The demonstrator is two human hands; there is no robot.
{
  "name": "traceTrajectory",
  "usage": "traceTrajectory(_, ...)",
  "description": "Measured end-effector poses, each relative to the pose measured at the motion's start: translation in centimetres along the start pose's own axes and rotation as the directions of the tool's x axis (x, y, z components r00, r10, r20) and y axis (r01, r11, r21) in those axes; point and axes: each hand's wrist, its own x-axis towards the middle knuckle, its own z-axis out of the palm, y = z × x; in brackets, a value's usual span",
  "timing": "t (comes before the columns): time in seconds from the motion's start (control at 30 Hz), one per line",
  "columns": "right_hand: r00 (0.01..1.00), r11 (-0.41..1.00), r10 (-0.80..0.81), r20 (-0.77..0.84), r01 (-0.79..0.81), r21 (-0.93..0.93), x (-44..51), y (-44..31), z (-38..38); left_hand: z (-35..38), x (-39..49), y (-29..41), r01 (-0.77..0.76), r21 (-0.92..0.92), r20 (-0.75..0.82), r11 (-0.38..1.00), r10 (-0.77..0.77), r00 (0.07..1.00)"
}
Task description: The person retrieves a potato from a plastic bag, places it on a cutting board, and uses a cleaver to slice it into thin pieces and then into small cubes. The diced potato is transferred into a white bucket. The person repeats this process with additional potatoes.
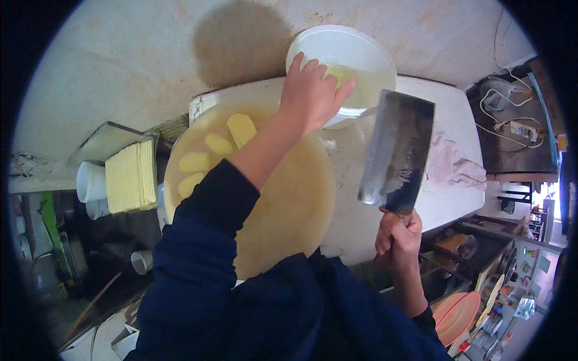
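Observation:
My left hand [311,92] reaches into the white plastic basin [311,43], fingers spread over its near side. Pale yellow shreds [336,76], apparently cut potato, lie in the basin just past my fingers and are partly hidden by them. In my right hand [399,234] is the handle of a cleaver [397,151], its broad dark blade raised over the white table. Under my left forearm spreads a large round chopping board [289,194]. Several peeled potatoes sit at its left, among them a whole one [219,143] and a piece with a flat cut face [240,128].
A pinkish cloth [454,158] lies on the white tabletop [445,207] at the right. Beyond it is a power strip [524,130] with cables. Left of the board stand a stack of ribbed yellow sheets [131,176] and a white tub [90,180]. An orange basin [458,316] is at lower right.

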Motion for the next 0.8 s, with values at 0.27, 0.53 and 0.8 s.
traceTrajectory(0.27,0.996,0.967,-0.072,0.043,0.081,-0.242,0.3,1.5,0.1,-3.2,-12.1,-4.3,0.582,0.200,0.013,0.788,-0.596,0.803)
traceTrajectory(0.53,0.981,0.823,-0.035,0.193,0.138,-0.551,1.0,2.3,2.7,-4.3,-16.5,-3.0,0.368,0.030,0.623,0.930,-0.305,0.721)
traceTrajectory(0.8,0.887,0.465,0.033,0.461,0.395,-0.793,3.0,3.3,5.7,-13.4,-29.1,-0.3,0.353,-0.133,0.401,0.926,-0.276,0.874)
